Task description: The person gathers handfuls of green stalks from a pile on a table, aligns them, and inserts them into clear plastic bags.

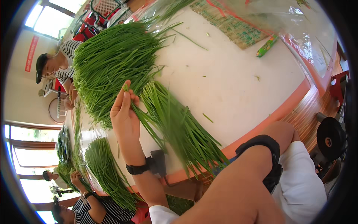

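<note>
My left hand (126, 112) is raised near the middle, with thumb and fingers pinched together on a few green chive stalks (146, 123). The stalks hang down to the right from the fingertips. Just right of it, a long bundle of chives (179, 127) lies slantwise on the table, its lower ends reaching the near edge. Behind and left of the hand spreads a large heap of chives (115, 56). My right arm (238, 186), with a black strap round it, crosses the lower right over white shorts. The fingers of my right hand (284, 132) do not show.
The white table (238, 100) has a pink edge and scattered leaf bits. A green tube-shaped packet (267, 45) and clear plastic sheeting (294, 26) lie at the far right. Another chive bundle (104, 160) is at left. Co-workers (56, 65) in striped shirts handle greens along the left.
</note>
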